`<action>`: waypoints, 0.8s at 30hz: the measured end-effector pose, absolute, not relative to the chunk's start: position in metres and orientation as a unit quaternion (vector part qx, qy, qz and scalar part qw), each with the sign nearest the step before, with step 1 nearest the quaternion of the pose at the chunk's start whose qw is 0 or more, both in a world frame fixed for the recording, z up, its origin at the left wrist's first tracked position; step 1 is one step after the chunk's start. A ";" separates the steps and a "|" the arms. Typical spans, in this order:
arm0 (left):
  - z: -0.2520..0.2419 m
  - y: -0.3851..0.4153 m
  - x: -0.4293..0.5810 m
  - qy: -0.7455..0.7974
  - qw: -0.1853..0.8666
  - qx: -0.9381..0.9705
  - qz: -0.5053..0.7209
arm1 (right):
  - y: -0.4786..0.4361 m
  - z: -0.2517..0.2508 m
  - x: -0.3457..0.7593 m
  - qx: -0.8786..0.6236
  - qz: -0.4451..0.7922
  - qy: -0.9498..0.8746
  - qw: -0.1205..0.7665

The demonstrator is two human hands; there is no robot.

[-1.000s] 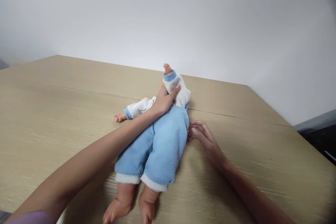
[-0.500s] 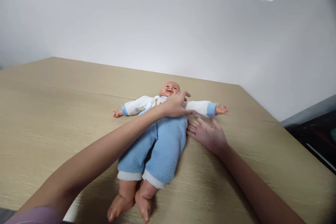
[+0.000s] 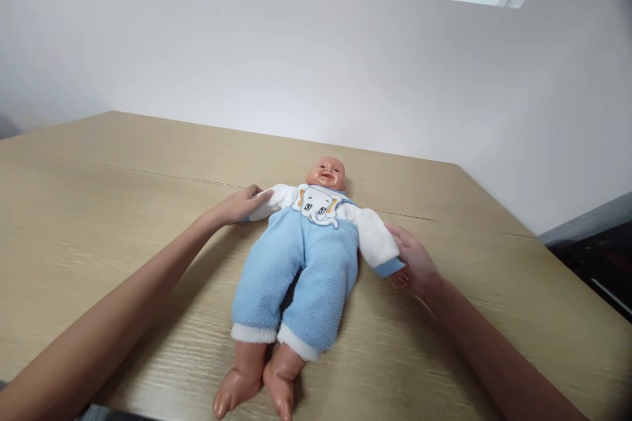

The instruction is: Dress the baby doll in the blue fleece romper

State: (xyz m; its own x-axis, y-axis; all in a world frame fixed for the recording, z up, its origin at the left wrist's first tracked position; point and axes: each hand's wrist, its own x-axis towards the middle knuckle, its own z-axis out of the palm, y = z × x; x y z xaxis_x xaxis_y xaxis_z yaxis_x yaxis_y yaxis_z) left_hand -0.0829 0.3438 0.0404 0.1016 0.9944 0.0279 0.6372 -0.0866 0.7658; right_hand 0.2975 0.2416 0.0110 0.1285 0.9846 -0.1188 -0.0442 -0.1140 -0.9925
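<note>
A baby doll (image 3: pixel 323 256) lies on its back on the table, feet toward me. It wears light blue fleece trousers and a white top with an elephant patch (image 3: pixel 316 206). At the doll's arm on the left, my left hand (image 3: pixel 239 206) closes around the white sleeve (image 3: pixel 282 195), hiding the doll's hand there. My right hand (image 3: pixel 419 262) grips the other sleeve (image 3: pixel 378 237) near its blue cuff (image 3: pixel 390 268) from the outer side. Some of my right fingers are hidden behind that sleeve. The doll's bare feet (image 3: pixel 281 381) rest close together.
The wood-grain table (image 3: pixel 123 210) has a seam running across it behind the doll. A white wall (image 3: pixel 296 66) stands along its far edge. Beyond the table's right edge is a dark object (image 3: pixel 597 263) that I cannot make out.
My left hand has moved from the doll's chest to its arm on the left. My right hand has taken hold of the other arm, which now angles down instead of stretching out sideways.
</note>
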 end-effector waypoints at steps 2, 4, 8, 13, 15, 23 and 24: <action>0.039 0.334 -0.076 0.602 0.329 0.671 0.281 | 0.239 0.010 0.283 -0.553 0.536 -0.408 0.491; 0.039 0.325 -0.062 0.583 0.378 0.659 0.287 | 0.236 0.008 0.263 -0.552 0.542 -0.399 0.493; 0.041 0.315 -0.034 0.495 0.473 0.630 0.366 | 0.235 0.005 0.233 -0.540 0.498 -0.415 0.536; 0.058 0.296 -0.032 0.511 0.500 0.594 0.369 | 0.221 0.025 0.240 -0.554 0.462 -0.442 0.533; 0.074 0.276 -0.032 0.514 0.503 0.594 0.361 | 0.202 0.043 0.247 -0.568 0.440 -0.444 0.536; 0.093 0.144 -0.004 0.437 0.542 0.564 0.445 | 0.065 0.103 0.279 -0.699 0.336 -0.416 0.474; 0.078 0.126 -0.002 0.437 0.550 0.552 0.449 | 0.048 0.103 0.291 -0.677 0.291 -0.456 0.500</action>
State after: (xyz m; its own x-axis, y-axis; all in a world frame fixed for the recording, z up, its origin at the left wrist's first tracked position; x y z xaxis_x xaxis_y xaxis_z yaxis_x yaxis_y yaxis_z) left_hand -0.0018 0.1256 0.0783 0.2137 0.9768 0.0149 -0.0117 -0.0127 0.9999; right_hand 0.2907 0.0479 0.1028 0.4153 0.9076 0.0624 0.3265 -0.0847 -0.9414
